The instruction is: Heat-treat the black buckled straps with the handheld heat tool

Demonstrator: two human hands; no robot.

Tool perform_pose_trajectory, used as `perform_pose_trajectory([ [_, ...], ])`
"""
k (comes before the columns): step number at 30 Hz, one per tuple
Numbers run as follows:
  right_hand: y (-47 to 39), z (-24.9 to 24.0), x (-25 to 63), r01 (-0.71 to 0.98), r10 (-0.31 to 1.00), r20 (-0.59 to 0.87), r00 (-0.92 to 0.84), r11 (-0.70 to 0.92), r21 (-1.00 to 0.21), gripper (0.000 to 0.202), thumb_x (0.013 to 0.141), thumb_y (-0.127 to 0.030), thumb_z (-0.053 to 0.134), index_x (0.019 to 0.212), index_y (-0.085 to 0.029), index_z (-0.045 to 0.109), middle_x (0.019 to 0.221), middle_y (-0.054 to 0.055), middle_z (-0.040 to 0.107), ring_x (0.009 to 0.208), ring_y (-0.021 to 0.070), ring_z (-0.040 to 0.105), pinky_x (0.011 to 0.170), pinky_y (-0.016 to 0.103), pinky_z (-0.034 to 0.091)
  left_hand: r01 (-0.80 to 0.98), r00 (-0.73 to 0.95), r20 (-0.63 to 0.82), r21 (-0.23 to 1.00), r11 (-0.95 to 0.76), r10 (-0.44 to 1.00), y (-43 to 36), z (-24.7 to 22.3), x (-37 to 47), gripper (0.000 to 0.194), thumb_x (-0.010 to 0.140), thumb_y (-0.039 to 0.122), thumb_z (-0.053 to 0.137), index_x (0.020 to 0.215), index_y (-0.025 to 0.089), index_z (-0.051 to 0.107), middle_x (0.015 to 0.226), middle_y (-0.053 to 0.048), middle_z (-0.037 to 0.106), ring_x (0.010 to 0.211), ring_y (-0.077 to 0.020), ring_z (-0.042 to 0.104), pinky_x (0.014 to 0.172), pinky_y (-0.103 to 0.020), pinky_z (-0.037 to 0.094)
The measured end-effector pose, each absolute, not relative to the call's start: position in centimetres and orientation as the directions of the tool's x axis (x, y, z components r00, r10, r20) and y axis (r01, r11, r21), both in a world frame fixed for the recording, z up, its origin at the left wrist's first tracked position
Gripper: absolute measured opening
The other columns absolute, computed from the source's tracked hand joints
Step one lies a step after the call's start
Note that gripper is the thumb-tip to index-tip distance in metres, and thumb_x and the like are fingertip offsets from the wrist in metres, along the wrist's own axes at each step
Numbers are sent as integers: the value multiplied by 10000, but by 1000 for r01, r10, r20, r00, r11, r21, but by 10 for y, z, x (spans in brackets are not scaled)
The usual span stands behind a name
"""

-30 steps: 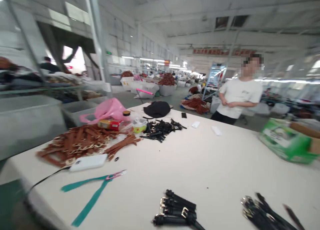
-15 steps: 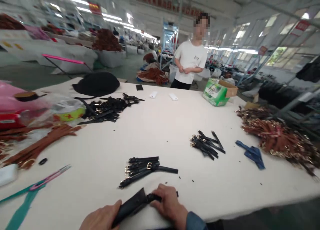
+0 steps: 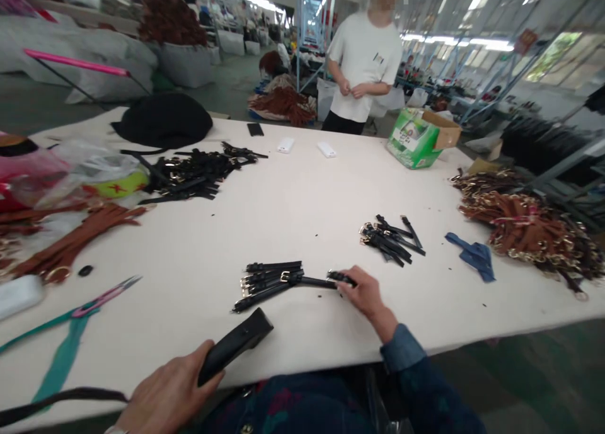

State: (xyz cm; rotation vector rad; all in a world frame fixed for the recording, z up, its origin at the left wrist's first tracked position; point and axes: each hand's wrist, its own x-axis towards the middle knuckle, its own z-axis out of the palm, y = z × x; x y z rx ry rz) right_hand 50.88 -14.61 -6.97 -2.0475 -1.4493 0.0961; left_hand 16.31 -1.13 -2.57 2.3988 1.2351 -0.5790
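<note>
My left hand (image 3: 165, 383) is closed around a wide black leather strap (image 3: 239, 342) above the table's near edge. A long, narrow black strip (image 3: 70, 394) trails leftward from beside that hand. My right hand (image 3: 363, 292) pinches a short black buckle strap (image 3: 340, 276) over the table, right of a small group of similar black buckle straps (image 3: 267, 284). One strap of that group reaches out toward my right fingers; whether they touch it I cannot tell. Farther right lies another small pile of black buckle straps (image 3: 390, 240).
Scissors (image 3: 108, 295) with teal cloth lie at left, near brown straps (image 3: 80, 239). A black strap heap (image 3: 189, 172) and black cap (image 3: 163, 120) sit behind. A green box (image 3: 413, 138), blue cloth (image 3: 472, 256) and brown strap bundles (image 3: 524, 226) are right. A person (image 3: 363, 62) stands across the table.
My right hand has moved away from the wide strap, up and to the right, with a short buckle strap in its fingers. My left hand still grips the wide strap. The view has tilted downward.
</note>
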Motion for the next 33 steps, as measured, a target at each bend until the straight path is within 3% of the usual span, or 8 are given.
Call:
perform_pose_trajectory([
  [3, -149, -55, 580, 846, 764, 399, 507, -353, -399, 299, 767, -391, 524, 952, -173, 608, 853, 90, 591, 806, 194, 528, 710, 319, 376, 830, 532, -502, 150, -537, 682, -19, -15, 164, 346, 746, 464, 336, 945, 235, 503, 794, -53, 643, 755, -217, 598, 624, -299, 405],
  [6, -145, -49, 608, 827, 671, 485, 560, -429, -363, 386, 748, -360, 550, 1052, -122, 562, 1047, 167, 530, 1017, 282, 418, 835, 430, 286, 832, 528, -510, 150, -534, 679, -25, -12, 164, 319, 741, 454, 356, 924, 236, 502, 778, -49, 639, 745, -205, 594, 624, -285, 395],
  [8, -135, -55, 589, 855, 719, 471, 511, -372, -361, 376, 764, -332, 535, 1069, -113, 549, 1075, 172, 520, 1041, 275, 400, 857, 431, 274, 839, 517, -510, 143, -524, 688, -26, -12, 165, 313, 742, 456, 356, 917, 239, 498, 777, -45, 636, 739, -199, 593, 613, -277, 388],
  [11, -110, -77, 521, 898, 839, 392, 378, -230, -375, 288, 741, -332, 574, 998, -201, 585, 953, 61, 591, 908, 184, 495, 803, 321, 349, 847, 504, -513, 136, -514, 695, -26, -12, 165, 313, 743, 460, 357, 915, 237, 493, 771, -42, 634, 725, -195, 592, 588, -266, 376],
  [14, -85, -101, 457, 892, 921, 280, 271, -132, -432, 336, 711, -344, 613, 1024, -235, 561, 956, 35, 584, 898, 180, 497, 794, 318, 350, 849, 498, -519, 129, -512, 694, -27, -11, 164, 307, 743, 459, 362, 911, 236, 489, 774, -40, 635, 719, -191, 592, 577, -259, 369],
  [22, -67, -111, 431, 833, 930, 154, 332, -213, -510, 249, 721, -310, 598, 942, -199, 573, 887, 51, 557, 883, 195, 479, 765, 316, 349, 859, 481, -531, 126, -497, 697, -33, -9, 162, 314, 748, 456, 375, 941, 234, 485, 794, -45, 641, 748, -196, 594, 602, -269, 378],
  [33, -121, -105, 382, 739, 991, 136, 19, 78, -669, 170, 734, -235, 546, 898, -193, 532, 897, 51, 535, 863, 174, 480, 756, 289, 402, 842, 519, -507, 168, -512, 688, -39, 2, 167, 309, 769, 471, 352, 934, 238, 470, 838, -49, 636, 769, -208, 589, 633, -286, 384],
])
